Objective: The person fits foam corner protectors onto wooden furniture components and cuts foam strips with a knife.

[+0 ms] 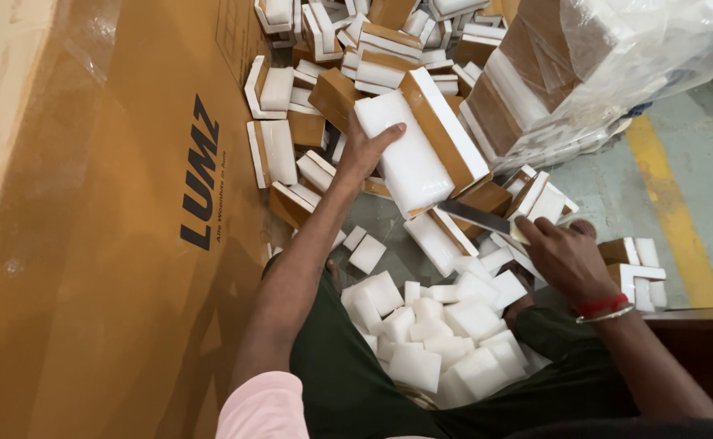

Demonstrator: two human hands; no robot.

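One white foam block (405,158) is gripped by the left hand (362,152); one knife (480,217) is held in the right hand (565,258), its handle hidden. Loose foam pieces (434,341) below are too heaped for counting.

Floor (698,138): grey concrete, bare at the right, crossed by a worn yellow painted stripe (675,213) running from the upper right toward the lower right.
Heap on the floor (373,49): white foam blocks backed with brown cardboard, lying jumbled at all angles from the top middle down to the centre.
Loose white foam pieces (434,329): small plain blocks piled close together at the lower middle, touching one another.
Corner pieces (637,264): a few foam-and-cardboard blocks at the right, apart from the main heap.
Wrapped stack (568,65): the same blocks under clear plastic, upper right.
Large cardboard carton (129,244): brown, along the left.
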